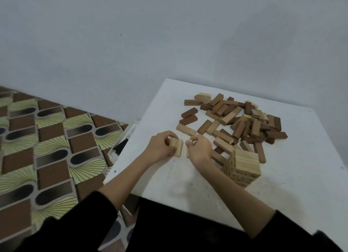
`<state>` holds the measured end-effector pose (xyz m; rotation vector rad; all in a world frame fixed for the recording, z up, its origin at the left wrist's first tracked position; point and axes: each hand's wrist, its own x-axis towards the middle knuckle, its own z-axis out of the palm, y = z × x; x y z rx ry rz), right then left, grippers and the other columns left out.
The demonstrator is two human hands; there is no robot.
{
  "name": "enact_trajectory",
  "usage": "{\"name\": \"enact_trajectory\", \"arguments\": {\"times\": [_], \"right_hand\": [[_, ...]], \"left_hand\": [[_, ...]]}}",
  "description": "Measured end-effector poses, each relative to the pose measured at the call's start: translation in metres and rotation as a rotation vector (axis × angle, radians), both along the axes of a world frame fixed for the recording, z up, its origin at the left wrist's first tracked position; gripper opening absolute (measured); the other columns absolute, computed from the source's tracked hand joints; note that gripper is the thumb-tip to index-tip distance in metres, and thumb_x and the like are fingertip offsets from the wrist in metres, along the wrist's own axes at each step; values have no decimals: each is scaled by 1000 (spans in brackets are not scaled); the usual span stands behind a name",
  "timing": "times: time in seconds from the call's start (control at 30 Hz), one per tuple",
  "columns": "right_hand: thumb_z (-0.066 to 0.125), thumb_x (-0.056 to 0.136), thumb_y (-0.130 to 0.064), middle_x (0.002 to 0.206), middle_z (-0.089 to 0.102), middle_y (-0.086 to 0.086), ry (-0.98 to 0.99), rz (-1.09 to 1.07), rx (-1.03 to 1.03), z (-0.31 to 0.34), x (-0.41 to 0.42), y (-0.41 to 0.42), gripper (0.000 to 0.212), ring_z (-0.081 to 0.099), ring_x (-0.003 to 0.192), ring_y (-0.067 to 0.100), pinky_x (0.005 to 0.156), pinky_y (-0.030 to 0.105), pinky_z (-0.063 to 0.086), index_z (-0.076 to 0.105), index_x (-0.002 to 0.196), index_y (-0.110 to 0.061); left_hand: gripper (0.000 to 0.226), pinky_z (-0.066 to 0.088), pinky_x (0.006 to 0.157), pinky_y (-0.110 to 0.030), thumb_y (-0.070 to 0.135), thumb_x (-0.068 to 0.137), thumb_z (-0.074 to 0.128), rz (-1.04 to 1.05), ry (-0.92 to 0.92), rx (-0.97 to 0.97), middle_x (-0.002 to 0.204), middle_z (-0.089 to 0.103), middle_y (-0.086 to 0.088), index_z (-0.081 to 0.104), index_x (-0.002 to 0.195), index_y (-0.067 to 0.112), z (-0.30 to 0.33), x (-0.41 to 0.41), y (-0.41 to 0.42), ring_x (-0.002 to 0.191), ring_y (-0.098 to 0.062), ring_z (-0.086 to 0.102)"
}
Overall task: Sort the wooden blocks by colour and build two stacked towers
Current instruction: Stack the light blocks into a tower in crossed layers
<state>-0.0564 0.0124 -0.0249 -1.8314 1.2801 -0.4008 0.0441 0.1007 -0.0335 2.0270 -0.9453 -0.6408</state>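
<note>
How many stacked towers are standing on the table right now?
1. A light wood tower stands near the table's front edge, beside the right hand. The left hand holds light blocks flat, not yet a tower.

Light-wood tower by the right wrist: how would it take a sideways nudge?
The light-wood tower probably shifts or sheds layers: it is loose blocks stacked in crossed layers. Likely rigid pieces, so no flexing. The right hand works beside it, so a bump seems possible.

Looks like a room in a home: plain pale wall (169, 35), floor mat (47, 148) with brown and green shapes, small white surface (282, 185) with toy wooden blocks (241, 119).
</note>
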Motion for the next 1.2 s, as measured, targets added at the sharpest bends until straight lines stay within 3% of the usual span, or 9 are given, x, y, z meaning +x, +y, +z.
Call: {"name": "enact_trajectory", "arguments": {"times": [0.17, 0.27, 0.43, 0.57, 0.67, 0.7, 0.77, 0.97, 1.2], "right_hand": [[56, 93, -12, 117, 51, 9, 41, 112, -113, -9, -3, 0, 22, 50, 92, 15, 66, 16, 39, 57, 114, -3], [54, 93, -8, 118, 47, 7, 1, 143, -141, -12, -5, -3, 26, 43, 90, 10, 60, 7, 37, 55, 119, -3], [34, 92, 6, 117, 51, 8, -87, 211, -170, -11, -12, -1, 34, 49, 91, 16, 72, 18, 42, 54, 118, -4], [50, 87, 3, 123, 46, -2, -112, 379, -90, -14, -18, -3, 50, 47, 77, 2, 60, 3, 40, 44, 135, -10], [58, 83, -3, 127, 44, -7, -102, 458, -96, -21, -17, -1, 65, 49, 96, 10, 82, 24, 50, 36, 142, -20], [59, 81, -3, 126, 45, -6, -103, 468, -90, -23, -16, 0, 69, 47, 102, 17, 86, 37, 51, 34, 142, -23], [62, 79, -4, 121, 46, -6, -110, 477, -69, -25, -16, 0, 74, 45, 106, 24, 87, 44, 49, 33, 142, -28], [64, 80, 2, 117, 48, -4, -143, 484, -13, -26, -16, -3, 76, 43, 102, 18, 68, 13, 43, 34, 142, -31], [64, 81, 4, 116, 49, -2, -166, 468, 3, -27, -15, -4, 74, 41, 101, 17, 62, 2, 40, 35, 142, -27]], "left_hand": [[37, 32, 65, 2, 9, 78, 73, -37, -158, 21, 98, 46, -4, 66, 114, 15, -4, 6, -4, 70, -1, 47], [43, 31, 65, -2, 12, 78, 76, -46, -151, 34, 102, 43, -5, 63, 120, 10, -6, 8, -4, 71, 1, 44], [45, 35, 66, 1, 21, 81, 74, 24, -77, -1, 110, 51, -3, 60, 122, 10, -6, 12, 0, 82, -9, 50], [71, 39, 63, -1, 18, 71, 83, -142, -75, 61, 119, 47, 2, 49, 133, 16, -4, 13, 5, 78, -2, 51], [78, 38, 64, -1, 10, 69, 82, -191, -87, 29, 123, 47, 0, 43, 137, 14, -7, 8, 8, 79, -2, 50], [79, 39, 65, -1, 8, 69, 82, -192, -98, 6, 123, 49, -1, 42, 137, 13, -9, 7, 8, 80, -2, 50], [77, 40, 67, -3, 8, 69, 81, -186, -112, -34, 120, 52, -2, 43, 136, 14, -13, 6, 9, 79, -2, 51], [73, 40, 64, -6, 8, 72, 79, -151, -63, -86, 110, 55, 6, 44, 135, 14, -18, 4, 9, 71, -1, 50], [73, 40, 62, -7, 3, 71, 77, -140, -16, -102, 108, 55, 8, 44, 135, 15, -20, 4, 10, 71, -6, 47]]}}
